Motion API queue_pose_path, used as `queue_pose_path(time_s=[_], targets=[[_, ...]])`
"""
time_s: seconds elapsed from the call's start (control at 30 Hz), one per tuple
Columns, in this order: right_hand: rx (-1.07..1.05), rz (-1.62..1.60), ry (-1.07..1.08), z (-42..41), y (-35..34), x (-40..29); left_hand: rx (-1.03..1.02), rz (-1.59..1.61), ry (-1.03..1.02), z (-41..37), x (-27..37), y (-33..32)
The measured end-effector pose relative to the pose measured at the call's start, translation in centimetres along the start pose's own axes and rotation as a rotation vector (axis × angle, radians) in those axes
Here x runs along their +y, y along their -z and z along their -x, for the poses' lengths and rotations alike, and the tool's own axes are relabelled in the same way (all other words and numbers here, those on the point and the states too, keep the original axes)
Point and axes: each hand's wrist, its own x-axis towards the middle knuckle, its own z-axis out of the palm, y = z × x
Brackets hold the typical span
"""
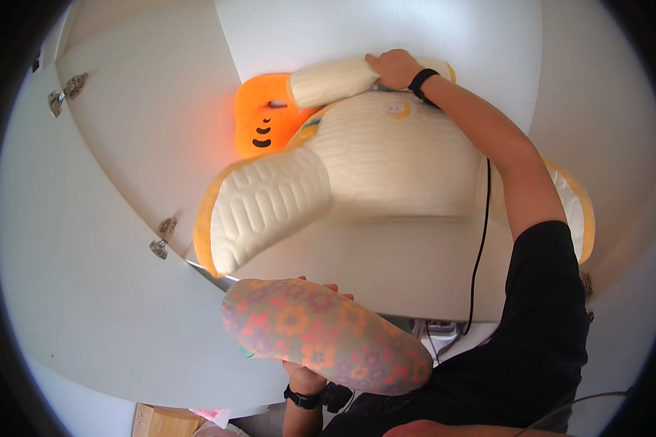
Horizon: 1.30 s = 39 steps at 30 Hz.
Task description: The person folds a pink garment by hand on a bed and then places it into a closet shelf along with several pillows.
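My left hand (304, 377) holds a long rounded cushion (328, 336) with a pattern of orange, pink and purple flowers. Several fingertips show over its far edge, and the palm is hidden beneath it. My right hand (396, 68) reaches into a white cabinet and grips the upper roll of a cream quilted cushion (404, 158) with yellow-orange piping. Two side wings of this cushion spread toward me, left and right. Behind its left side lies an orange plush cushion (265, 117) with black curved marks and a slot.
An open cabinet door (126, 306) with metal hinges (161, 237) stands on the left. A black cable (480, 251) hangs down over the shelf edge (443, 317). Below the shelf is a white object (440, 336), partly hidden. A wooden item (167, 420) sits at the lower left.
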Motion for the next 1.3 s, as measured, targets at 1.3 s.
queue_pose_path(time_s=[1.3], targets=[[-0.192, 0.251, 0.193, 14.8, 9.0, -19.5, -0.130, -0.204, -0.003, -5.8, 8.2, 9.7]])
